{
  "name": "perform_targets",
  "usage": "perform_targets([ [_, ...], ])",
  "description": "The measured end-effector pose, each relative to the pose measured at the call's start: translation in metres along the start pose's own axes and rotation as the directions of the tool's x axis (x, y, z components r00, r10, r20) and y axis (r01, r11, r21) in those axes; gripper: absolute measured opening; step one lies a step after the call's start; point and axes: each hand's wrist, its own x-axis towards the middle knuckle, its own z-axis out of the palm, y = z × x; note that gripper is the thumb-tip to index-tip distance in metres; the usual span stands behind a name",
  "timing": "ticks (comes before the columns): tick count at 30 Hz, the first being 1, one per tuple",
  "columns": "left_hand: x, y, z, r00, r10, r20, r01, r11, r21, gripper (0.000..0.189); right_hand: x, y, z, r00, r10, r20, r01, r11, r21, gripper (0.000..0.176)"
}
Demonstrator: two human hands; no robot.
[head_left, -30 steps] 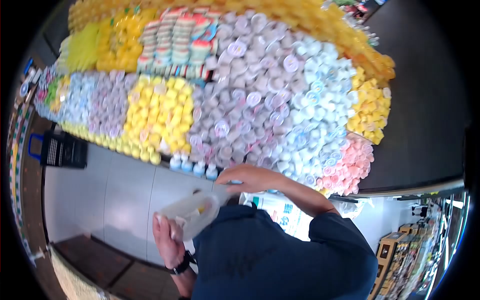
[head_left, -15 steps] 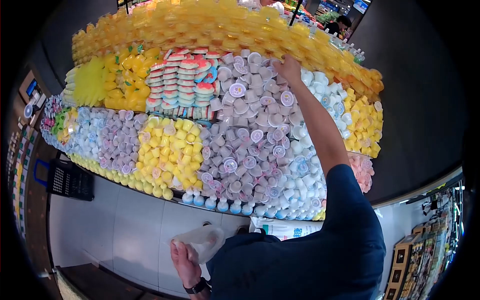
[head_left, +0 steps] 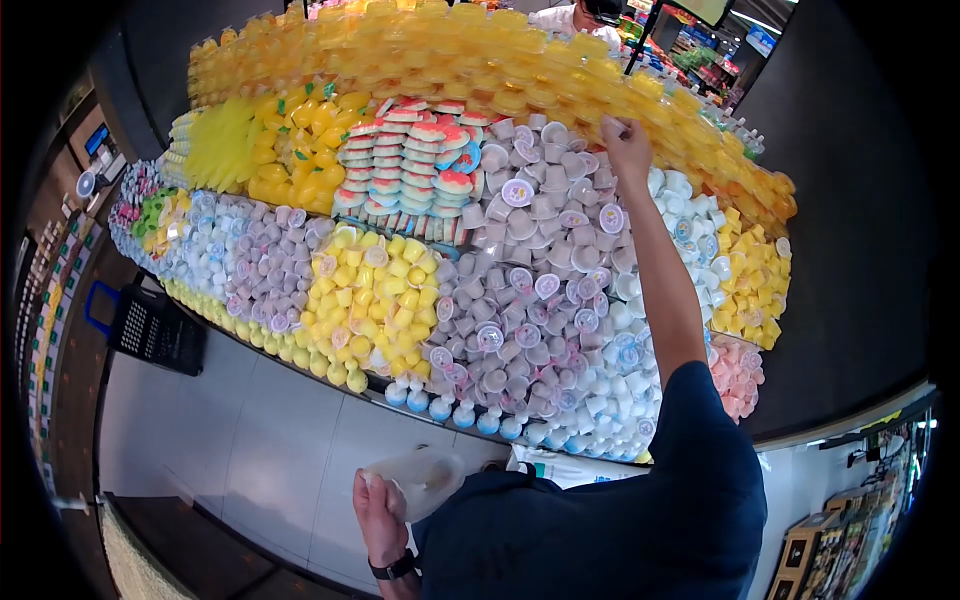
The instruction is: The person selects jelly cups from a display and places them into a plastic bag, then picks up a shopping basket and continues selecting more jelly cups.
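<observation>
My left hand (head_left: 379, 513), with a dark band on its wrist, grips the edge of a translucent plastic bag (head_left: 428, 482) low in front of my body. My right arm stretches far over a heaped display of small packaged cups. At its end, my right hand (head_left: 628, 150) is closed with curled fingers, where the pale purple jelly cups (head_left: 545, 205) meet the stacked yellow cups (head_left: 480, 70). Whether anything sits in those fingers is hidden. Below and right of this hand lie white cups (head_left: 690, 215).
Red-and-white packs (head_left: 400, 155), yellow mango-shaped packs (head_left: 300, 140) and more yellow cups (head_left: 370, 295) fill the display's left part. A black basket (head_left: 158, 328) with a blue handle stands at the left. Another person (head_left: 578, 20) is behind the display.
My view has shifted, so the display sits further right and lower. My right hand stays over the same border, its fingers now more curled. The left hand still holds the bag.
</observation>
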Motion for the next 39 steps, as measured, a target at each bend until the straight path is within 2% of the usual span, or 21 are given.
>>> perform_targets([
  [2,0.001,0.001,0.006,0.997,-0.033,-0.065,0.035,0.999,0.031,0.01,-0.043,-0.039,-0.026,0.991,0.004,0.134,-0.053,0.931,0.361,0.033],
  [4,0.0,0.002,0.006,0.998,-0.045,-0.043,0.047,0.998,0.039,0.008,-0.109,-0.068,-0.054,0.971,-0.103,0.214,-0.013,0.875,0.484,0.033],
  [6,-0.001,0.009,0.02,0.996,-0.012,-0.089,0.016,0.999,0.05,0.008,-0.196,-0.1,-0.083,0.898,-0.154,0.413,-0.151,0.773,0.617,0.033],
  [9,-0.002,0.005,0.011,0.999,0.028,-0.023,-0.027,0.998,0.052,0.011,-0.322,-0.096,-0.098,0.631,-0.292,0.719,-0.483,0.576,0.659,0.039],
  [12,-0.007,0.008,0.012,0.999,0.03,0.046,-0.031,0.999,0.022,0.012,-0.401,-0.102,-0.092,0.251,-0.413,0.876,-0.601,0.642,0.475,0.037],
  [15,-0.012,0.008,0.012,0.997,-0.009,0.073,0.004,0.997,0.071,0.012,-0.455,-0.1,-0.071,-0.011,-0.438,0.899,-0.645,0.69,0.328,0.031],
  [16,-0.012,0.005,0.014,0.999,-0.002,0.052,-0.003,0.994,0.109,0.013,-0.47,-0.099,-0.065,0.011,-0.427,0.904,-0.656,0.679,0.329,0.031],
  [18,-0.013,0.003,0.015,0.998,-0.025,0.064,0.015,0.987,0.161,0.013,-0.495,-0.096,-0.052,-0.151,-0.452,0.879,-0.56,0.772,0.3,0.027],
  [22,-0.02,0.003,0.024,0.998,-0.054,0.021,0.048,0.977,0.209,0.013,-0.537,-0.099,-0.041,-0.092,-0.36,0.928,-0.458,0.843,0.282,0.023],
  [24,-0.021,0.002,0.021,0.999,-0.016,0.029,0.009,0.973,0.229,0.012,-0.546,-0.108,-0.039,-0.074,-0.29,0.954,-0.719,0.678,0.151,0.022],
  [25,-0.022,0.002,0.019,0.999,0.023,0.035,-0.031,0.969,0.245,0.012,-0.549,-0.112,-0.037,-0.075,-0.295,0.953,-0.72,0.677,0.153,0.022],
  [27,-0.025,0.005,0.02,0.999,0.011,0.042,-0.02,0.97,0.242,0.012,-0.549,-0.122,-0.035,-0.189,-0.263,0.946,-0.339,0.922,0.188,0.025],
  [28,-0.026,0.006,0.02,0.999,-0.003,0.054,-0.01,0.972,0.237,0.013,-0.56,-0.12,-0.031,-0.19,-0.264,0.946,-0.338,0.922,0.189,0.025],
  [30,-0.028,-0.001,0.02,0.998,0.018,0.061,-0.032,0.969,0.246,0.012,-0.573,-0.119,-0.024,-0.045,-0.336,0.941,-0.234,0.919,0.317,0.025],
  [31,-0.027,-0.003,0.02,0.997,0.036,0.067,-0.052,0.965,0.257,0.013,-0.576,-0.115,-0.022,-0.043,-0.337,0.941,-0.228,0.92,0.319,0.025],
  [33,-0.029,0.002,0.016,0.998,0.061,-0.027,-0.053,0.972,0.23,0.011,-0.549,-0.132,-0.029,-0.21,-0.158,0.965,-0.207,0.972,0.114,0.027],
  [34,-0.029,0.005,0.012,0.989,0.076,-0.126,-0.049,0.978,0.203,0.01,-0.551,-0.128,-0.028,-0.212,-0.156,0.965,-0.2,0.973,0.114,0.027],
  [35,-0.029,0.01,0.004,0.988,0.077,-0.132,-0.05,0.98,0.194,0.01,-0.557,-0.12,-0.029,-0.228,-0.234,0.945,-0.313,0.937,0.156,0.03],
  [36,-0.028,0.017,-0.007,0.995,0.081,-0.061,-0.072,0.988,0.135,0.009,-0.557,-0.113,-0.032,-0.239,-0.314,0.919,-0.422,0.886,0.193,0.033],
  [37,-0.029,0.02,-0.014,0.996,0.092,0.008,-0.093,0.993,0.077,0.009,-0.554,-0.105,-0.037,-0.255,-0.317,0.913,-0.414,0.89,0.194,0.033],
  [39,-0.029,0.024,-0.017,0.99,0.12,-0.069,-0.114,0.99,0.082,0.01,-0.535,-0.089,-0.05,-0.306,-0.204,0.93,-0.027,0.978,0.205,0.041],
])
